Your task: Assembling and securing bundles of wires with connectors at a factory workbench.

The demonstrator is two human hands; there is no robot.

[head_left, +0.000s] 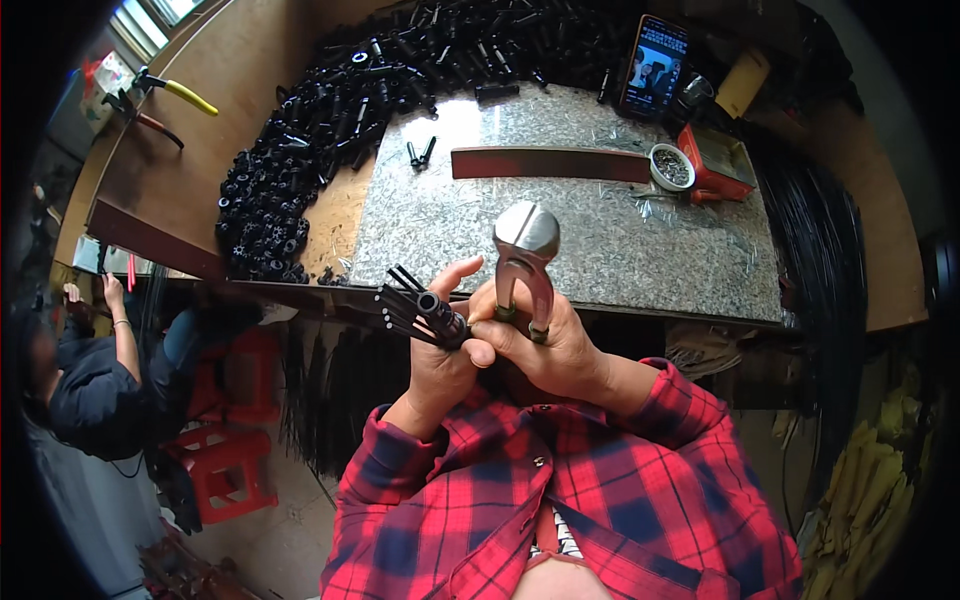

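Observation:
My left hand [440, 362] is closed round a bundle of thin black rods [400, 307] with pale tips. A short black tubular part [437, 312] sits among the rods, its round open end facing up. My right hand [548, 350] grips a pair of end-cutting pincers [525, 232] by the handles, with the rounded metal head pointing up. The pincers' jaws look closed. The right thumb and fingers meet the left hand beside the tubular part, and whatever lies between the fingertips is too small to make out. Both hands are in front of the table's near edge.
A speckled stone slab [600, 240] tops the table. On it lie a dark flat strip [550, 163], two small black parts [422, 153] and a white bowl [671, 167] of small metal pieces. Black tubular parts [330, 130] are heaped behind. A phone [655, 65] stands upright; a co-worker [100, 385] sits left.

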